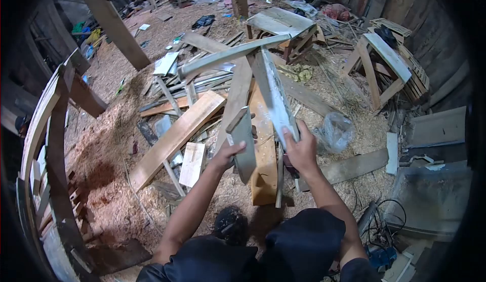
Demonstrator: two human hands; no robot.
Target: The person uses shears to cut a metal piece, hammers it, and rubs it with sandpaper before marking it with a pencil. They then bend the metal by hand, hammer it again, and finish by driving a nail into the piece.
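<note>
Left hand (229,153): closed around the lower part of a short grey weathered wooden board (242,148), held upright.
Right hand (302,150): gripped on the bottom end of a long pale grey plank frame (273,95), whose crosspiece reaches up and left over the floor.
Container: a clear crumpled plastic bag (336,132) just right of the right hand; contents unclear, probably empty.
Around: light brown planks (174,138) scattered on the sawdust-covered floor (109,181); wooden stool (382,67) well apart, upper right.

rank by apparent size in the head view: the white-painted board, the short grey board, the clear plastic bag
1. white-painted board, right hand
2. short grey board, left hand
3. clear plastic bag
Both boards sit nearer the camera, so true sizes stay unsure.
</note>
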